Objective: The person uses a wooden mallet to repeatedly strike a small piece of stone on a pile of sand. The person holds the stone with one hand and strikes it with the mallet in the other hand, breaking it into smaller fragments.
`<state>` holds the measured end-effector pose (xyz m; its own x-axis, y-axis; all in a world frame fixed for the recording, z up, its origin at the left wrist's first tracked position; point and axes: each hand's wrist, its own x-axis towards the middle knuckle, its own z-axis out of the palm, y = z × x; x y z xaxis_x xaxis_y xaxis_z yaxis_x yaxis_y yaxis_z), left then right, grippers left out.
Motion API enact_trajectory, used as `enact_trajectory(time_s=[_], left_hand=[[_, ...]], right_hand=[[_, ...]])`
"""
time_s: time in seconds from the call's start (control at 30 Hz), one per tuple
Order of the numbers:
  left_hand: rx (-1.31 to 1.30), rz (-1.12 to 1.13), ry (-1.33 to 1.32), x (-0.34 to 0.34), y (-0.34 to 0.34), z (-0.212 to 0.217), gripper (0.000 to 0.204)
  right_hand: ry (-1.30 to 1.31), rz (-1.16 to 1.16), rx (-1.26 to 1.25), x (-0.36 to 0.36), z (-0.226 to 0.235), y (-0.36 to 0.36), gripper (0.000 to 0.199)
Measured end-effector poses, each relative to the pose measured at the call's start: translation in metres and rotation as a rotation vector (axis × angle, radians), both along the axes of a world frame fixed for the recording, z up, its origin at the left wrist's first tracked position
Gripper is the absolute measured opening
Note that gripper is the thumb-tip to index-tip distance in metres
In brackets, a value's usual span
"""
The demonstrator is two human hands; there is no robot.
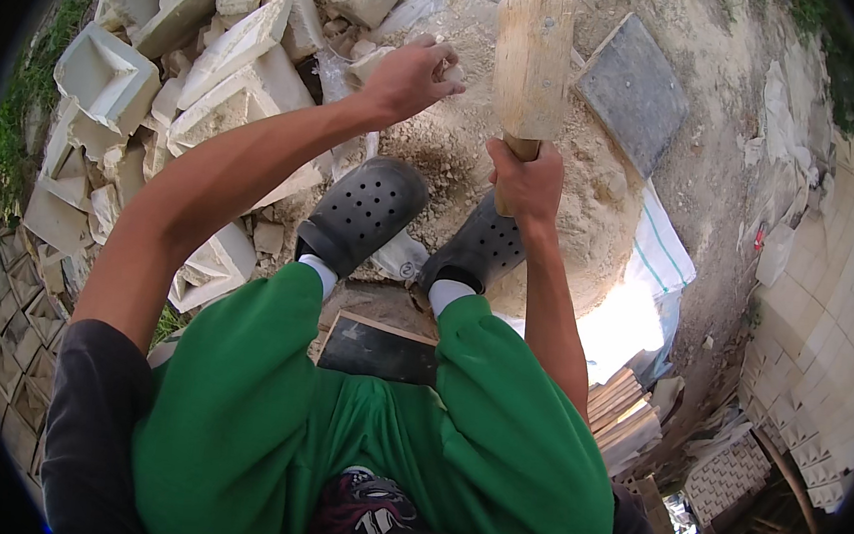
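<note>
Head view, looking down: the right hand [526,179] grips a wooden mallet [531,64] by its handle, head raised over a sandy rubble pile [456,149]. The left hand [412,75] closes on a pale stone chunk [449,71] there. A clean strike likely needs fingers kept clear. Black clogs [366,212] rest below.

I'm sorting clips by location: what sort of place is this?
Probably an outdoor stone-working or block-making yard. Broken pale stone blocks are heaped on the left, crushed rubble and dust lie underfoot, and the right hand grips a wooden mallet.
</note>
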<state>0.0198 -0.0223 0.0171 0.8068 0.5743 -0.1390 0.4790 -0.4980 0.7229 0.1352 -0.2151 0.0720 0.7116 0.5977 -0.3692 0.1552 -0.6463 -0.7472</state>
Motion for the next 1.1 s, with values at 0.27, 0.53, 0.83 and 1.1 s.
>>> enact_trajectory(time_s=[0.27, 0.53, 0.83, 1.1], left_hand=[[0.132, -0.015, 0.030, 0.000, 0.000, 0.010, 0.040], [0.121, -0.012, -0.061, 0.002, 0.003, -0.005, 0.040], [0.032, 0.036, -0.038, 0.009, 0.002, -0.005, 0.035], [-0.004, 0.116, -0.147, -0.003, 0.002, -0.011, 0.036]], right_hand=[[0.154, -0.077, -0.094, -0.009, -0.002, -0.012, 0.034], [0.131, -0.050, -0.037, -0.001, 0.010, 0.001, 0.035], [0.093, -0.018, 0.009, 0.002, 0.041, 0.018, 0.036], [0.124, 0.033, 0.205, -0.010, 0.017, 0.013, 0.040]])
